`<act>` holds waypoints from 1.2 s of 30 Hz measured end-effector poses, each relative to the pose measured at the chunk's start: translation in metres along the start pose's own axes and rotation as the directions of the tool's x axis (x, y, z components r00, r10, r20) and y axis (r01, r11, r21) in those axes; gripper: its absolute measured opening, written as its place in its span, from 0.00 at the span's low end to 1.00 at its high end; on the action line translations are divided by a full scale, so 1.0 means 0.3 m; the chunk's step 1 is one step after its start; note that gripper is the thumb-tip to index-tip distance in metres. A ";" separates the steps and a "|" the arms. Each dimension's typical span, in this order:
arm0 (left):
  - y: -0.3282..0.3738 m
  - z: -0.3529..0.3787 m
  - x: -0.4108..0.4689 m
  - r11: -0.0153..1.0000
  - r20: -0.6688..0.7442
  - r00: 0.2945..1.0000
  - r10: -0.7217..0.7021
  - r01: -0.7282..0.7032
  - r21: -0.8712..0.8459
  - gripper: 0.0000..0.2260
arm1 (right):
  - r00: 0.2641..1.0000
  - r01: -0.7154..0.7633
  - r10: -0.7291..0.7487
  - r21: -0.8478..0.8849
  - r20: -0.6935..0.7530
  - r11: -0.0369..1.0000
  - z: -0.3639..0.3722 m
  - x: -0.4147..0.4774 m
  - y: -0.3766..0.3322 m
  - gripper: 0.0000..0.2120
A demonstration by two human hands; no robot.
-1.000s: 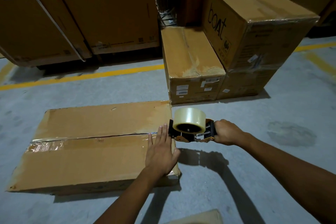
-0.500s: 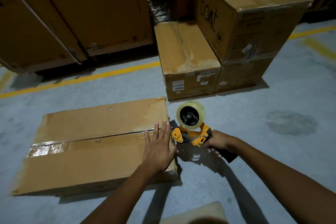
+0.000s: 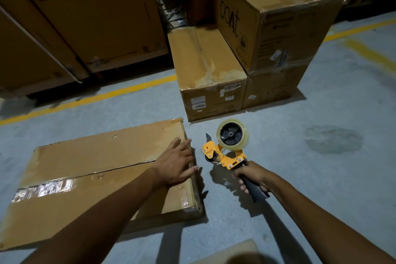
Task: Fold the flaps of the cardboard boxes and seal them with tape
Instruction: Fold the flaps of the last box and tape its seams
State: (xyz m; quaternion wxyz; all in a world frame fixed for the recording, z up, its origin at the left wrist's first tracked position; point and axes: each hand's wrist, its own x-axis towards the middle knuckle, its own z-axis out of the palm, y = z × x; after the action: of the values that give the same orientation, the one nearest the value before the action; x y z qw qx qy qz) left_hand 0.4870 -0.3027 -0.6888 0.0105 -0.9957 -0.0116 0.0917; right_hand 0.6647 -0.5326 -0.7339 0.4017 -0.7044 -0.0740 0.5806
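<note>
**Spotter:** What's nearest you?

**Me:** A corner of loose cardboard (image 3: 231,251) at my feet, not in play. Then my right hand (image 3: 251,178), fingers wrapped round the black handle of the tape dispenser (image 3: 225,157). That's the place to hold it. The frame is rigid, and the toothed blade up front sits well away from my knuckles.

**Spotter:** And the left?

**Me:** My left hand (image 3: 175,162) is flat with the fingers spread, palm pressing the right end of the flat cardboard box (image 3: 85,167), over the centre seam (image 3: 128,166). The box lies on the concrete floor (image 3: 321,178). The dispenser's nose is just beside the box's end, not touching it.

**Spotter:** How will it handle?

**Me:** It's shallow and probably light, so it could skate on this smooth floor when I pull tape. Corrugated flaps are stiff but springy, so flat pressure by the seam beats gripping an edge. The clear tape roll (image 3: 233,123) is thin and sticky, and I'd expect it to wrinkle easily.

**Spotter:** Progress?

**Me:** A glossy tape strip (image 3: 42,187) covers only the left stretch of the seam. The rest shows as a dark open line.

**Spotter:** Beyond that?

**Me:** There's a taped carton (image 3: 205,70), and beside it the "boat" carton (image 3: 278,17) sitting on another. Further off are a yellow floor line (image 3: 85,98) and tall cartons (image 3: 96,17) at the back.
</note>
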 end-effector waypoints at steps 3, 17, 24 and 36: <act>0.012 0.003 0.030 0.999 -0.030 1.000 -0.004 0.003 -0.043 0.27 | 0.997 -0.068 0.073 0.123 -0.031 0.990 -0.013 0.047 0.070 0.05; 0.031 0.136 0.049 0.964 -0.191 0.963 -0.191 0.146 -0.224 0.25 | 0.933 -0.105 0.226 0.390 -0.279 0.915 0.006 0.270 0.323 0.06; 0.048 0.102 0.040 0.958 -0.065 0.973 -0.223 0.206 -0.199 0.28 | 0.696 -0.413 0.230 -0.117 -0.681 0.903 0.051 0.197 0.224 0.24; -0.131 0.151 -0.348 0.716 0.041 0.767 -0.640 0.615 -0.330 0.30 | 0.690 0.224 -0.654 -0.768 -0.309 0.600 0.805 -0.017 -0.218 0.24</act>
State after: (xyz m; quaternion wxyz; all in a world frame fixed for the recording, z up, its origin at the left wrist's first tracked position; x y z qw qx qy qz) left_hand 0.3752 -0.2651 -0.7134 -0.1222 -0.9228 -0.3630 0.0415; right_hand 0.4750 -0.3760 -0.6882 0.2555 -0.8931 -0.3383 0.1507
